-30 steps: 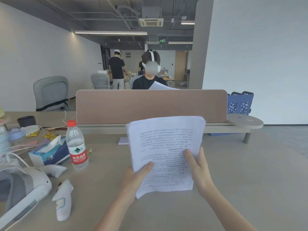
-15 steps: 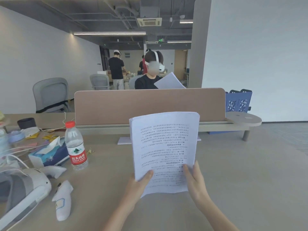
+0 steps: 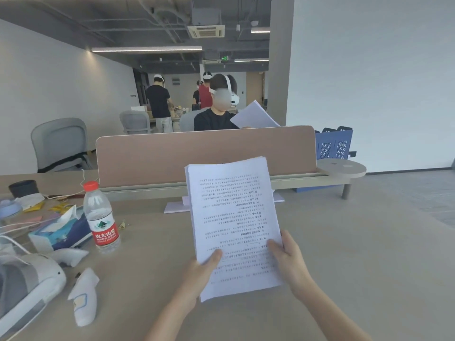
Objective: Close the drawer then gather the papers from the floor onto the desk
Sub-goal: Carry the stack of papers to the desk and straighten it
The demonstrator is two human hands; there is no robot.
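**Holding a Loose Sheaf Above the Counter: Where It Could Slip**

Taking the counter (image 3: 344, 254) as the reference, the largest risk is the landing. The papers (image 3: 234, 217) are held up above it, tilted toward the wearer, their lower edge clear of the surface as far as I can judge. Set down carelessly, the unbound sheets could fan out and slide across the smooth top, or off its near edge back to the floor.

Toward the counter's far edge, partly hidden behind the stack, lies a thin white sheet or pad (image 3: 177, 207); dropping the sheaf askew on it could leave an untidy, shifting pile.

On the counter's left part stand a water bottle (image 3: 101, 217) and a tissue box (image 3: 59, 232), well apart from the papers. A wide sweep leftward could knock the bottle over, though that seems unlikely.

The smallest thing is the grip. The left hand (image 3: 199, 271) pinches the stack's lower left corner, thumb on the printed face; the right hand (image 3: 289, 259) clamps the lower right edge the same way. Both hold only the bottom, so the tall upper part is unsupported and may flop or shed a sheet.
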